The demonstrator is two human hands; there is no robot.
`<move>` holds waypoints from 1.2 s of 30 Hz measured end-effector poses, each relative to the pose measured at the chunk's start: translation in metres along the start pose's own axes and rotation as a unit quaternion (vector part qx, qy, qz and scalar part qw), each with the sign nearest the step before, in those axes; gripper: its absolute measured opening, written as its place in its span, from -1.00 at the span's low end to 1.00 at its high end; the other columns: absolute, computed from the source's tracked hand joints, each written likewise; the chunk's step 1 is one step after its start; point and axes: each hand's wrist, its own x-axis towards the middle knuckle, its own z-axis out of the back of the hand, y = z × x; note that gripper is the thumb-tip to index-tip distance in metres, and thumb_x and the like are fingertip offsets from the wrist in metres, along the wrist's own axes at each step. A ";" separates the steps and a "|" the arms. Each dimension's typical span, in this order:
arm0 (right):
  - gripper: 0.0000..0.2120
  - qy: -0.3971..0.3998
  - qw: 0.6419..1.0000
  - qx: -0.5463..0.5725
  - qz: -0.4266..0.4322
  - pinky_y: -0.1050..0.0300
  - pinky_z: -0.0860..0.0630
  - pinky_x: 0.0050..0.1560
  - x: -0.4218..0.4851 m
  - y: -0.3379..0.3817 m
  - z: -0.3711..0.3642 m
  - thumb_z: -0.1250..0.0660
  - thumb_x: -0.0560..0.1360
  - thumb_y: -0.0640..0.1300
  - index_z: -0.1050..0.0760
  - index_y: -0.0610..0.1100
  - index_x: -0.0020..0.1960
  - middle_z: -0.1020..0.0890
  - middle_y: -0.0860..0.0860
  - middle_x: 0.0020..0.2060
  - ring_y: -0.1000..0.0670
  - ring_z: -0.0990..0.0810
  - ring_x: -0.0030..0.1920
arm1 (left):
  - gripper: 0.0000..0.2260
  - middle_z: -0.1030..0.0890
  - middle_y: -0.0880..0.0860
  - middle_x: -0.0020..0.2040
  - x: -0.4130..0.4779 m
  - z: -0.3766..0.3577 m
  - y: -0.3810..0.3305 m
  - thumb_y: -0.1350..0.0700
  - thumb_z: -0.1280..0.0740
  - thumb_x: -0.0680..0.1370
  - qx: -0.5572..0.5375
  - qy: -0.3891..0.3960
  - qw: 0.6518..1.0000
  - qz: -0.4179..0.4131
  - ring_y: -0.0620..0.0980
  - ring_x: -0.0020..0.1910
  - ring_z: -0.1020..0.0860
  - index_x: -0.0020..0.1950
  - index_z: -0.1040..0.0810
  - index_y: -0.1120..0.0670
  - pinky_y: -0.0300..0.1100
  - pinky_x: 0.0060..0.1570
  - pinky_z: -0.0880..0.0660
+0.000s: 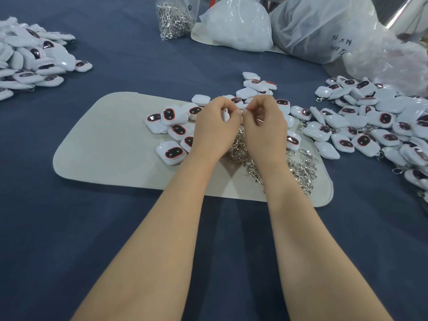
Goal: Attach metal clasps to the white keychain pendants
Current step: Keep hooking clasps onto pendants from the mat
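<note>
My left hand (pixel 214 126) grips a white pendant (pixel 225 114), of which only a sliver shows between the fingers. My right hand (pixel 262 122) pinches a small metal clasp (pixel 243 109) right against that pendant; the clasp is mostly hidden by my fingertips. Both hands are raised above a beige mat (pixel 111 144). Loose white pendants with dark red-rimmed faces (pixel 172 154) lie on the mat to the left of my hands. A heap of silver clasps (pixel 298 170) lies under and to the right of my wrists.
Pendants with clasps pile up at the right (pixel 375 126); another pendant heap sits far left (pixel 34 59). At the back stand a clear bag of clasps (pixel 174 18) and white plastic bags (pixel 238 26). Dark blue cloth (pixel 69 228) covers the table.
</note>
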 end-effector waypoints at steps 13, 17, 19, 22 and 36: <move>-0.82 -0.074 0.995 0.023 -0.056 0.52 -0.33 -0.23 0.004 -0.005 0.002 -0.24 0.47 -0.32 -0.38 -0.06 -0.17 -0.44 0.18 -0.34 0.36 -0.41 -0.35 | -0.79 -0.59 0.21 -0.14 0.001 0.004 -0.013 0.19 -0.05 0.64 -0.261 -0.029 0.955 0.138 -0.02 -0.36 -0.66 -0.16 -0.35 0.19 -0.28 -0.45 -0.53; -0.84 -0.073 0.996 0.009 -0.057 0.53 -0.33 -0.22 0.003 -0.005 0.001 -0.23 0.48 -0.31 -0.39 -0.07 -0.15 -0.45 0.19 -0.34 0.36 -0.43 -0.34 | -0.82 -0.63 -0.01 -0.45 -0.001 0.006 -0.008 0.02 -0.19 0.63 -0.184 -0.037 0.977 0.104 -0.13 -0.58 -0.51 -0.08 -0.30 0.08 -0.36 -0.61 -0.32; -0.86 -0.075 0.996 0.004 -0.058 0.52 -0.34 -0.22 0.003 -0.005 0.002 -0.23 0.48 -0.31 -0.40 -0.08 -0.14 -0.46 0.19 -0.34 0.33 -0.43 -0.35 | -0.83 -0.65 -0.03 -0.35 0.000 0.006 -0.007 0.01 -0.25 0.59 -0.168 -0.016 0.980 0.105 -0.17 -0.56 -0.48 -0.04 -0.32 0.08 -0.35 -0.54 -0.40; -0.87 -0.082 0.995 -0.001 -0.060 0.51 -0.34 -0.23 0.003 -0.005 0.003 -0.23 0.48 -0.31 -0.40 -0.09 -0.14 -0.45 0.18 -0.35 0.31 -0.43 -0.36 | -0.94 -0.53 0.03 -0.18 0.000 0.005 -0.009 0.13 -0.24 0.57 -0.218 0.070 0.959 0.164 -0.14 -0.42 -0.52 -0.02 -0.36 0.06 -0.27 -0.42 -0.50; -0.86 -0.065 0.996 -0.057 -0.017 0.42 -0.33 -0.23 0.002 -0.009 0.002 -0.20 0.49 -0.32 -0.40 -0.09 -0.12 -0.49 0.09 -0.27 0.13 -0.42 -0.28 | -0.93 -0.51 0.00 -0.34 0.000 0.001 0.001 0.14 -0.23 0.57 -0.126 0.102 0.978 0.133 -0.12 -0.49 -0.46 0.03 -0.42 0.01 -0.20 -0.31 -0.46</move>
